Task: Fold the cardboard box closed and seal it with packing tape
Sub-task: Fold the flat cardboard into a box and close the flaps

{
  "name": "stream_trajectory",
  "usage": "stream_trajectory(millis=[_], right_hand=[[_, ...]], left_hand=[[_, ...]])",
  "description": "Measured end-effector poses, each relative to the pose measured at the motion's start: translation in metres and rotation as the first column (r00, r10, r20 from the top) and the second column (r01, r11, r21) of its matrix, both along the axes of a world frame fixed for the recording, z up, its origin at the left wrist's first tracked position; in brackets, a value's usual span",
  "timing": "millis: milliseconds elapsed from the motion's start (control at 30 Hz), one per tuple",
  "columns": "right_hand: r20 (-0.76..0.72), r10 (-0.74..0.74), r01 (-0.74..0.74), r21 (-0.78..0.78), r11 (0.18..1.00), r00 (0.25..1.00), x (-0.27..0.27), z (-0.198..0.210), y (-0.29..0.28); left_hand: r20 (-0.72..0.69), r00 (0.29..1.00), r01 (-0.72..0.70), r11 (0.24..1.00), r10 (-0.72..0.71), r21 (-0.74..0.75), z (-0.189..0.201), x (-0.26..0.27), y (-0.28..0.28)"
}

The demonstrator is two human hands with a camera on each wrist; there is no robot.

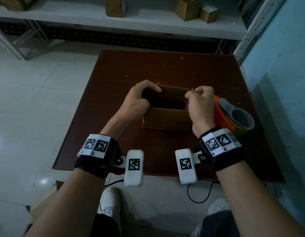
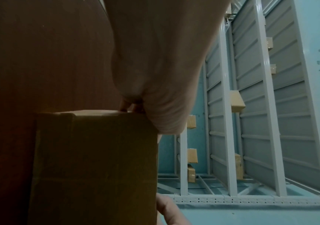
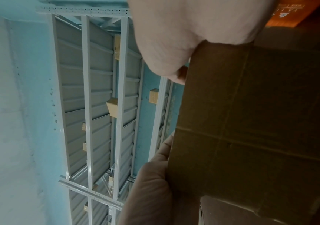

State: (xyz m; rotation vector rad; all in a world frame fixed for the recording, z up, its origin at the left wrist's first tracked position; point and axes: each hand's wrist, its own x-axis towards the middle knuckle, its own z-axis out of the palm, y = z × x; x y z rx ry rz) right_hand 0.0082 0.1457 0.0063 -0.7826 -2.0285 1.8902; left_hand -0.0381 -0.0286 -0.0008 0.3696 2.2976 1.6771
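Head view. A small brown corrugated cardboard box (image 1: pixel 166 115) stands upright near the middle of a dark reddish-brown square table (image 1: pixel 124 69), its mouth facing up and its flaps not yet folded shut; its longer side runs left to right across the picture. The left hand (image 1: pixel 139 98) curls over the box's left rim, fingertips hooked on the far left corner. The right hand (image 1: pixel 199 103) pinches the top edge at the far right corner between thumb and forefinger. An orange and grey packing tape dispenser with a roll of tape (image 1: pixel 233 117) lies on the table just beside the box, to its right, partly hidden by the right hand. No writing on the box can be read. Both wrists carry black straps with white blocks bearing black-and-white square code markers (image 1: pixel 134 164). Smaller cardboard cartons (image 1: pixel 187 7) stand on a white metal shelf (image 1: pixel 131 21) beyond the table.

Left wrist view. The palm of the left hand (image 2: pixel 164 68) fills the upper middle; its fingers meet the box's (image 2: pixel 97 159) top edge, where a strip of tape runs over the corner.

Right wrist view. The right hand (image 3: pixel 184 38) grips the box's (image 3: pixel 251 121) rim; faint pale lettering on an orange surface (image 3: pixel 282 16) at the top edge is too blurred to read.
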Motion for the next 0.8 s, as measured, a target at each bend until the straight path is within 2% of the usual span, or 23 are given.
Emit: stream_trajectory(millis=[233, 433, 667, 800], right_hand=[[-0.019, -0.034, 0.034, 0.006, 0.999, 0.999, 0.0003, -0.0009, -0.0011], [-0.038, 0.004, -0.002, 0.046, 0.999, 0.999, 0.0005, -0.0024, -0.0008], [-0.129, 0.024, 0.002, 0.191, 0.982, 0.991, 0.0007, -0.0081, -0.0022], [-0.116, 0.050, -0.021, 0.242, 0.970, 0.992, 0.0001, -0.0077, -0.0028]], left_hand=[[0.084, 0.988, 0.131, 0.991, -0.133, 0.023, -0.0012, -0.0021, -0.0030], [0.100, 0.988, 0.115, 0.992, -0.119, 0.048, -0.0033, -0.0053, -0.0026], [0.141, 0.982, 0.119, 0.990, -0.129, 0.079, -0.0017, -0.0048, -0.0022], [0.130, 0.981, 0.137, 0.988, -0.145, 0.070, -0.0037, -0.0062, -0.0033]])
